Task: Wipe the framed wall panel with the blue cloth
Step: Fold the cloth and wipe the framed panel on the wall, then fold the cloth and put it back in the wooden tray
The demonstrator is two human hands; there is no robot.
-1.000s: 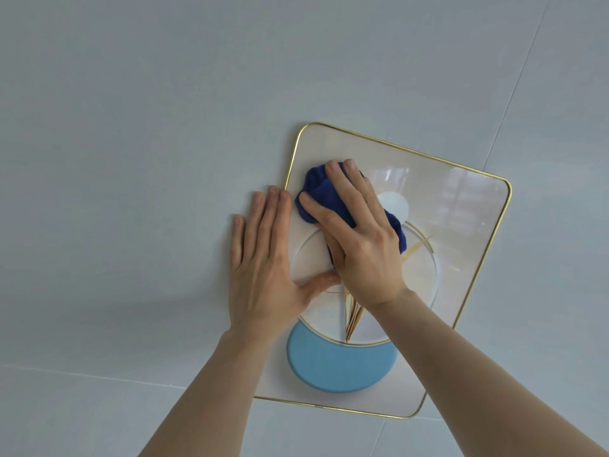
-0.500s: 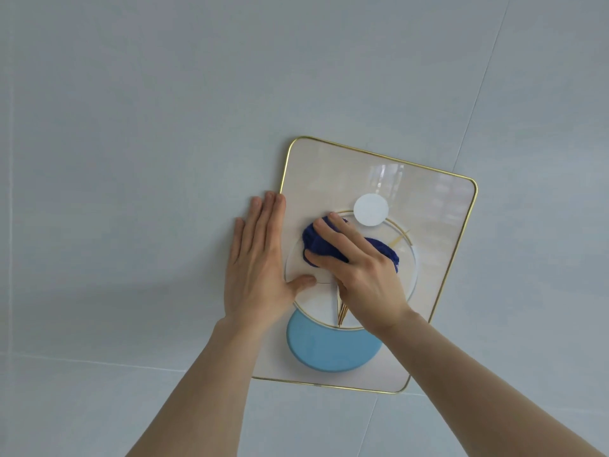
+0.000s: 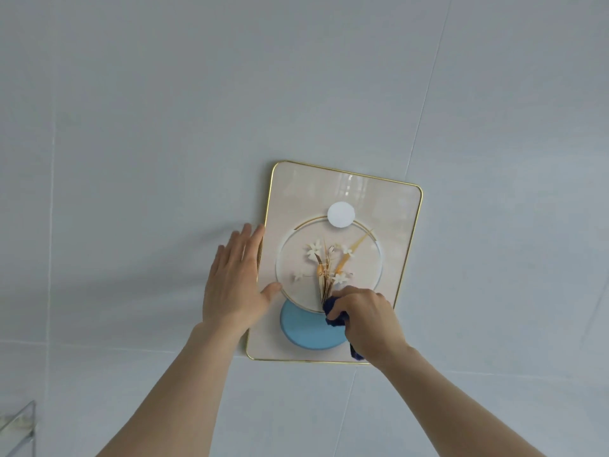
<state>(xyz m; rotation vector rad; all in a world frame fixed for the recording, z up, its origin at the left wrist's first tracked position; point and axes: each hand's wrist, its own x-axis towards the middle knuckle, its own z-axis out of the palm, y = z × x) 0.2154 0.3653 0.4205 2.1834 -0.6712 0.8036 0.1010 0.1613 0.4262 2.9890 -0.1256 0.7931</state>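
Observation:
The framed wall panel (image 3: 298, 189) hangs on a pale tiled wall; it is cream with a thin gold rim, a flower picture in a ring, a white disc above and a light blue disc below. My right hand (image 3: 369, 321) is shut on the dark blue cloth (image 3: 333, 313) and presses it to the panel's lower right, at the edge of the light blue disc. Most of the cloth is hidden under the hand; a tail shows below the wrist. My left hand (image 3: 235, 280) lies flat with fingers apart on the wall, against the panel's left rim, thumb on the panel.
Grey wall tiles (image 3: 164, 127) with thin joints surround the panel. A clear glass or acrylic shelf corner (image 3: 18, 427) shows at the bottom left.
My right hand has dragged the cloth from the panel's upper left down across the ring to its lower right, uncovering the flower picture. The left hand stays on the left rim.

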